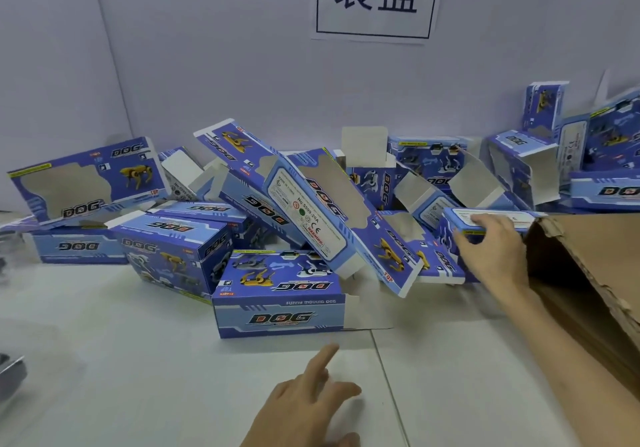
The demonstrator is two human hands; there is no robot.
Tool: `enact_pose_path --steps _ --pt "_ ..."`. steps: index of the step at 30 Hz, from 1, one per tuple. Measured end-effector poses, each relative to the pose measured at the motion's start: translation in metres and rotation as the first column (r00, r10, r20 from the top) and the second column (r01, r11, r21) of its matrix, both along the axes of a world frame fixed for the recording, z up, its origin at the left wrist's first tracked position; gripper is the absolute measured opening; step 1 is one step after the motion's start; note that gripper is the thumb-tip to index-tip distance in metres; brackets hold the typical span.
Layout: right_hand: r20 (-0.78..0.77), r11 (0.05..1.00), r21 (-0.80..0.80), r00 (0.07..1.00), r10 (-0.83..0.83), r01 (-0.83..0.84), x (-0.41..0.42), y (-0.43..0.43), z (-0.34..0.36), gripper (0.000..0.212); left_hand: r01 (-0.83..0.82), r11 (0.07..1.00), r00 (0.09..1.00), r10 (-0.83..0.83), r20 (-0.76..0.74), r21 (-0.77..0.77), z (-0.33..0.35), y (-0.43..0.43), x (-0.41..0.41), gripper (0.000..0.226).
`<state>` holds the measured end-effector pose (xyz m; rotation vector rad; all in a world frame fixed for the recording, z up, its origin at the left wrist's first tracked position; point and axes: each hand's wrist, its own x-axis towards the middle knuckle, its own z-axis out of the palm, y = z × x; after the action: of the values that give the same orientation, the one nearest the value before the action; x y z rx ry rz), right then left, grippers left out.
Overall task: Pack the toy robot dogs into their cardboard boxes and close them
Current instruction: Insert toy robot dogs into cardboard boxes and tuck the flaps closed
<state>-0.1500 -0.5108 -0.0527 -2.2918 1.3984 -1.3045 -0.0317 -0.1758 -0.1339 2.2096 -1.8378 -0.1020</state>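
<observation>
The right hand (pixel 491 249) gripped a blue toy-dog box (pixel 485 221) in the pile; the left hand (pixel 308 398) hovered loose-fingered above the table (pixel 138 360).

Showing in the lower middle of the frame: a bare left hand (pixel 311 398), no glove, no ring, nails cut short. Showing at the right: a bare right hand (pixel 491 249) and forearm (pixel 568 349), running to the lower right corner, no sleeve, no watch, no band.

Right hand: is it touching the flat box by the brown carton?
Touching. The head view shows the right hand with fingers laid over the flat box's near edge, thumb beneath.
</observation>
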Motion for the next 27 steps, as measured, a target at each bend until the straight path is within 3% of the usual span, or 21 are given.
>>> enact_pose_path --steps 5,7,11,14,15,17,20,23,25,27 --pt "0.174 0.979 -0.204 0.984 0.044 -0.008 -0.003 -0.001 0.021 0.03 0.053 0.998 0.987 -0.049 -0.154 0.02 0.006 0.001 0.0 0.05" --pt "0.272 0.971 -0.238 0.96 0.07 -0.003 -0.006 0.004 0.04 0.031 0.048 0.999 0.957 -0.051 -0.285 -0.018 0.011 0.003 -0.001 0.045" --pt "0.405 0.937 -0.347 0.896 0.181 -0.033 -0.008 0.03 0.083 0.036 0.077 0.995 0.939 -0.054 -0.34 0.055 0.024 -0.006 -0.005 0.038" --pt "0.458 0.901 -0.432 0.85 0.261 -0.044 -0.011 0.061 0.109 0.036 0.078 0.997 0.848 -0.058 -0.526 0.015 0.031 -0.013 -0.004 0.033" --pt "0.473 0.893 -0.445 0.83 0.295 -0.064 -0.013 0.071 0.115 0.033 0.05 0.999 0.791 -0.041 -0.61 -0.002 0.033 -0.014 -0.004 0.027" --pt "0.515 0.877 -0.459 0.762 0.393 -0.142 -0.019 0.096 0.122 0.021 -0.096 0.995 0.554 0.065 -0.83 0.014 0.044 -0.014 -0.003 0.018" --pt "0.553 0.838 -0.49 0.657 0.513 -0.242 -0.029 0.133 0.116 0.017 -0.183 0.976 0.248 -0.071 -0.966 -0.118 0.067 -0.007 0.004 0.041" --pt "0.594 0.78 -0.486 0.505 0.626 -0.395 -0.03 0.157 0.089 0.027 -0.167 0.98 -0.146 -0.128 -0.981 -0.103 0.103 -0.006 0.016 0.078" --pt "0.564 0.719 -0.472 0.452 0.691 -0.511 -0.022 0.174 0.066 0.023 -0.183 0.972 -0.307 -0.196 -0.931 -0.144 0.125 -0.007 0.021 0.106" --pt "0.577 0.685 -0.372 0.421 0.699 -0.626 -0.012 0.187 0.044 0.041 -0.319 0.928 -0.317 -0.296 -0.901 -0.193 0.138 -0.007 0.023 0.096"
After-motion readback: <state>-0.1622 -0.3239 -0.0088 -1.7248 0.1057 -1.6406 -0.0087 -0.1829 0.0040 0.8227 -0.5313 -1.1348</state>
